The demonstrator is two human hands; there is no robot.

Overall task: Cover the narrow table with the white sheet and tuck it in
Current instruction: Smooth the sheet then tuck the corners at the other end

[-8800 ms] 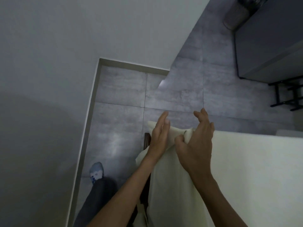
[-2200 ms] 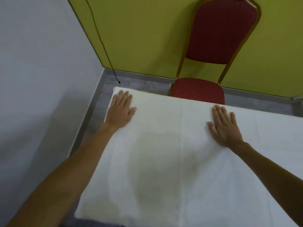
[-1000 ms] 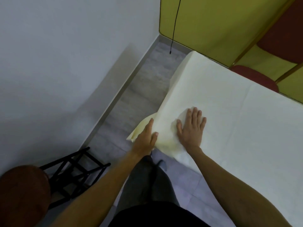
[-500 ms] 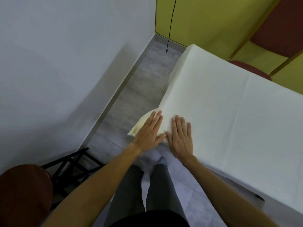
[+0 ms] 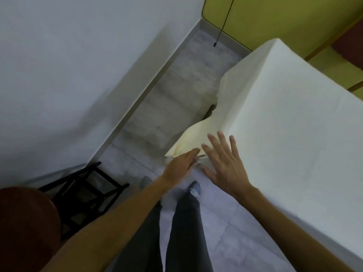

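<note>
The white sheet lies spread over the narrow table and hangs down its near end. A loose flap of the sheet sticks out at the near left corner. My left hand reaches under that flap with straight fingers touching the cloth. Beside it, my right hand is spread flat with fingers apart, at the hanging corner of the sheet just right of the flap. Whether the right palm touches the cloth cannot be made out. The table itself is hidden under the sheet.
A white wall runs along the left, with a strip of grey tiled floor between it and the table. A black-legged stool with a brown seat stands at bottom left. A red chair and yellow wall lie behind.
Both hands have slid off the tabletop down to the hanging corner. The left hand has gone under the loose flap; the right hand has spread its fingers wider.
</note>
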